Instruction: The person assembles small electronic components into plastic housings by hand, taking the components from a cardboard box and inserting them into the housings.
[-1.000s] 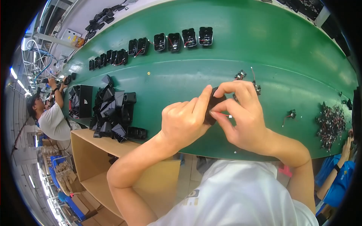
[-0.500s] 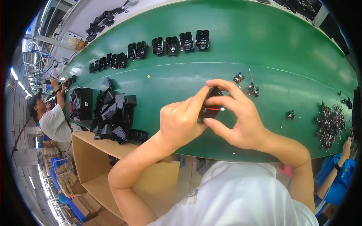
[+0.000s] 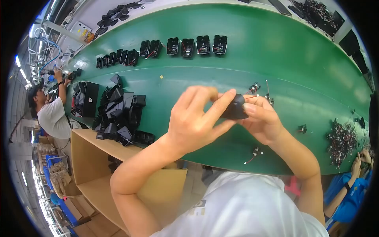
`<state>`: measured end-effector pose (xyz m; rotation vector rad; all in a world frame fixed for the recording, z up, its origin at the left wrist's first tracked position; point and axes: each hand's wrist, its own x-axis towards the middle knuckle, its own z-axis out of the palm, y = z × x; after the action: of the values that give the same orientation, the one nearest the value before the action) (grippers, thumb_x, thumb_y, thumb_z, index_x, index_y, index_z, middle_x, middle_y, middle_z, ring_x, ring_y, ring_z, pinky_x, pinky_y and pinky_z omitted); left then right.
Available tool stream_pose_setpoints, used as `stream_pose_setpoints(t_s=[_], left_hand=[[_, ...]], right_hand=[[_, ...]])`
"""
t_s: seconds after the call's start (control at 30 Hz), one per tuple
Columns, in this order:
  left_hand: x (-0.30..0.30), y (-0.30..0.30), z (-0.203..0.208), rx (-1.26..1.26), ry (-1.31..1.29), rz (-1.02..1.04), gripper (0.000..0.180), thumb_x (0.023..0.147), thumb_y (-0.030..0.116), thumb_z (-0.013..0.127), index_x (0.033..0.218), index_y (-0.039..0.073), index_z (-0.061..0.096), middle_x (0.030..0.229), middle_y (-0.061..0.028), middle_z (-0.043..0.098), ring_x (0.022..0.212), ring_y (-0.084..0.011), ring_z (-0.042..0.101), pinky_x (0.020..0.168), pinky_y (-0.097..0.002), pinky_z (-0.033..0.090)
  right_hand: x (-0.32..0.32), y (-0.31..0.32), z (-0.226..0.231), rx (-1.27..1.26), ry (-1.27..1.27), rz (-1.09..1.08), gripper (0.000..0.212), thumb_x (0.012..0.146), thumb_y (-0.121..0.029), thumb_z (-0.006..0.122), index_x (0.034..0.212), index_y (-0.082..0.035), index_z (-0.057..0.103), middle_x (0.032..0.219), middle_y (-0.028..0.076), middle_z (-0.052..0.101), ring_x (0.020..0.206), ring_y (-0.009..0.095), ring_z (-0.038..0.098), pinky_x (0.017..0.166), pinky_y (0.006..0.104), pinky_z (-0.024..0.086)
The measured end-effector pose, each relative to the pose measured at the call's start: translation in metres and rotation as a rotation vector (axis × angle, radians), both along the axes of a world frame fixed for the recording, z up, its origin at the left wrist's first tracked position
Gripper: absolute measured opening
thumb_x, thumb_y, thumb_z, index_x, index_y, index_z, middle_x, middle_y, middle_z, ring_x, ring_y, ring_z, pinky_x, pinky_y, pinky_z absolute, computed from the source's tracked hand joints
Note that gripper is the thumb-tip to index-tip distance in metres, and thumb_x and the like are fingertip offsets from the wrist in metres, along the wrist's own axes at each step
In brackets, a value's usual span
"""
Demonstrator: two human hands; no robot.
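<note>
Both hands hold a small black plastic housing (image 3: 236, 109) above the green table. Its smooth dark side faces up, and a thin red wire with a white plug (image 3: 252, 96) sticks out beyond it. My left hand (image 3: 193, 116) grips the housing's left end between thumb and fingers. On the other side my right hand (image 3: 263, 120) pinches it, thumb on top and the other fingers partly hidden beneath. Just past the right hand lie small wired parts (image 3: 254, 87). Another small part with a red wire (image 3: 256, 152) is on the table below that hand.
Black housings (image 3: 187, 47) stand in a row at the back. A heap of black shells (image 3: 122, 108) and a black box (image 3: 87, 98) lie left, above an open carton (image 3: 90, 158). Wired parts (image 3: 341, 142) are piled right. Co-workers (image 3: 55, 114) sit at both ends.
The housing has been turned over: its wired inside faced me before, its dark outer side does now. My right hand has shifted right and down. The view has moved slightly.
</note>
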<state>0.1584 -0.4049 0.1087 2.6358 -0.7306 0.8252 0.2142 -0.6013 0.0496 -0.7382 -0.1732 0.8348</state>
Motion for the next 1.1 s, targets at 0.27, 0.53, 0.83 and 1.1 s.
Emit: stream_pose_setpoints(t_s=[0.27,0.53,0.83,1.1], left_hand=[[-0.001,-0.003,-0.011,-0.170,0.177,-0.096,0.063,0.072,0.018,0.086,0.127,-0.002,0.063,0.119,-0.0183,0.066,0.100,-0.0351,0.067,0.085,-0.0413,0.057],[0.006,-0.006,-0.021,-0.177,0.069,-0.225,0.067,0.081,0.030,0.079,0.133,-0.003,0.054,0.122,-0.0182,0.066,0.110,-0.0367,0.066,0.090,-0.0447,0.054],[0.003,-0.008,-0.013,-0.155,0.111,-0.180,0.067,0.083,0.031,0.077,0.136,0.001,0.050,0.124,-0.0164,0.064,0.109,-0.0314,0.065,0.090,-0.0436,0.051],[0.000,-0.009,-0.016,-0.213,0.176,-0.223,0.070,0.079,0.025,0.081,0.138,0.006,0.049,0.128,-0.0165,0.062,0.116,-0.0345,0.062,0.096,-0.0449,0.048]], right_hand=[[0.003,-0.014,0.001,0.015,0.129,0.171,0.035,0.100,-0.028,0.060,0.118,0.001,0.061,0.116,0.013,0.067,0.110,0.021,0.065,0.101,0.0406,0.053],[-0.001,-0.019,0.012,0.076,0.107,0.238,0.040,0.101,-0.030,0.059,0.123,0.004,0.058,0.119,0.014,0.065,0.113,0.022,0.064,0.103,0.0451,0.051],[0.006,-0.024,0.033,-0.039,-0.001,0.247,0.048,0.098,-0.035,0.063,0.125,0.004,0.058,0.118,0.013,0.065,0.108,0.022,0.065,0.100,0.0424,0.053],[-0.003,-0.027,0.027,0.057,-0.025,0.248,0.051,0.097,-0.034,0.064,0.129,0.006,0.056,0.123,0.013,0.064,0.112,0.022,0.063,0.101,0.0420,0.051]])
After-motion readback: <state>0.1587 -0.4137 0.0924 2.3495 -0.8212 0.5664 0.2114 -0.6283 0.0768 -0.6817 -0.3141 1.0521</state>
